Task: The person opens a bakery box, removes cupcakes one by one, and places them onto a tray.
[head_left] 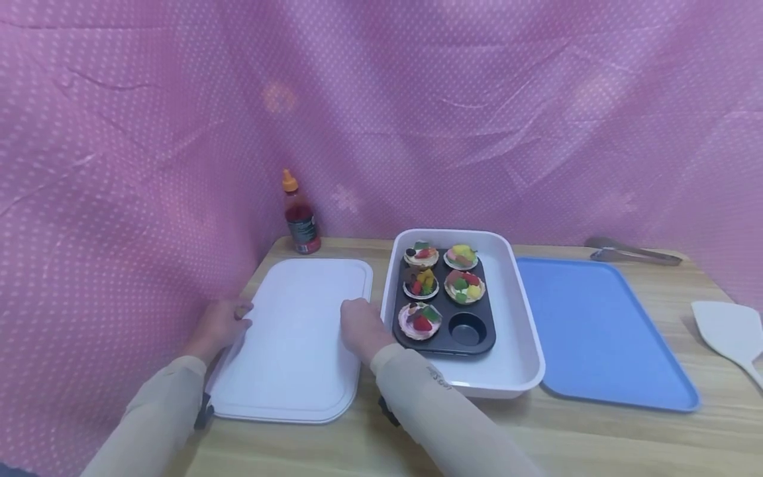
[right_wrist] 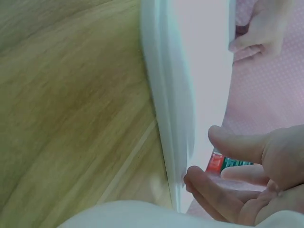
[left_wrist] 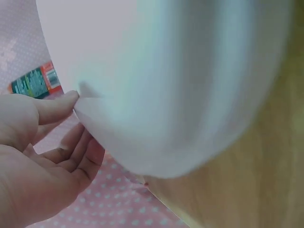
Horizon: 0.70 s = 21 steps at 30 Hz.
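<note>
A white lidded box (head_left: 298, 331) with rounded corners lies on the left of the table. At its left edge my left hand (head_left: 220, 323) pinches the lid's rim, the thumb (left_wrist: 64, 105) on the edge and the other fingers curled below it. My right hand (head_left: 365, 328) is at the right edge. In the right wrist view its index fingertip (right_wrist: 192, 175) touches the ridged side, while the thumb (right_wrist: 237, 143) stands apart from the fingers near the top surface. Beside that hand, a white bin (head_left: 530, 331) holds a dark muffin tin (head_left: 444, 341) with several fruit tarts (head_left: 420, 321).
A sauce bottle (head_left: 302, 222) with an orange cap stands at the back left. Right of the bin lies a blue tray (head_left: 602, 331), with tongs (head_left: 634, 253) behind it and a white spatula (head_left: 730, 331) at the far right. Pink dotted cloth (head_left: 417, 119) hangs around the table.
</note>
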Motion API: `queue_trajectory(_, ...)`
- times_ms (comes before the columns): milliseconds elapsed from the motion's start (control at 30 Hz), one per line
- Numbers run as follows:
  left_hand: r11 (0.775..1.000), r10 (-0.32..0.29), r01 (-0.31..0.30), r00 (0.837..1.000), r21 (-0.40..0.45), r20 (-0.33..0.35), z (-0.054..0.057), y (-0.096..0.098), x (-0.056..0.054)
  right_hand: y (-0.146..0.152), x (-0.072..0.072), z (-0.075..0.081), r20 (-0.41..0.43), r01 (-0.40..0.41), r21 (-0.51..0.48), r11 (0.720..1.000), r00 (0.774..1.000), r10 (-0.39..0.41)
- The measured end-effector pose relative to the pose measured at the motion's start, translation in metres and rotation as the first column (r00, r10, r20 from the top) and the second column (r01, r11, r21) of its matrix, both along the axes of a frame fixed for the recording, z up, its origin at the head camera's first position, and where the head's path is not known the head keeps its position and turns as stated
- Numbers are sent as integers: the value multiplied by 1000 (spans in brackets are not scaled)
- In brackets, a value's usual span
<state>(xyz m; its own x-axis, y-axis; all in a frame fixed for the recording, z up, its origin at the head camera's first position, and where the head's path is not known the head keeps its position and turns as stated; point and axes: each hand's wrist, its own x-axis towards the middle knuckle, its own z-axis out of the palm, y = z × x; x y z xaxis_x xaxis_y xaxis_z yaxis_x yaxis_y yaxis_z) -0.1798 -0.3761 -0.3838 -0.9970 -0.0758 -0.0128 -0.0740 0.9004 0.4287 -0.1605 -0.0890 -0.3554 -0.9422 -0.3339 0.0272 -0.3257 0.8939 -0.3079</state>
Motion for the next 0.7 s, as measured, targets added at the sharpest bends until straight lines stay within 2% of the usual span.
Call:
queue_trajectory(100,1000,16,-16,1000,-12,14,1,4,0,3,0,-1,16,-8,-26,1000,1000,8)
queue_trajectory(200,999,40,-40,998,-21,38,2,8,1,3,0,0,77,12,-88,996,997,-5)
queue_trajectory(300,998,44,-43,999,-36,29,4,8,2,3,1,0,127,37,-148,988,992,-18)
queue_trajectory(400,999,43,-43,999,-26,16,5,8,4,5,1,1,140,48,-223,974,990,-17)
queue_trajectory(500,998,62,-61,998,-3,30,6,6,4,8,1,3,146,47,-325,945,989,1)
queue_trajectory(700,994,101,-104,991,28,83,12,7,-3,20,-3,13,225,110,-502,858,974,6)
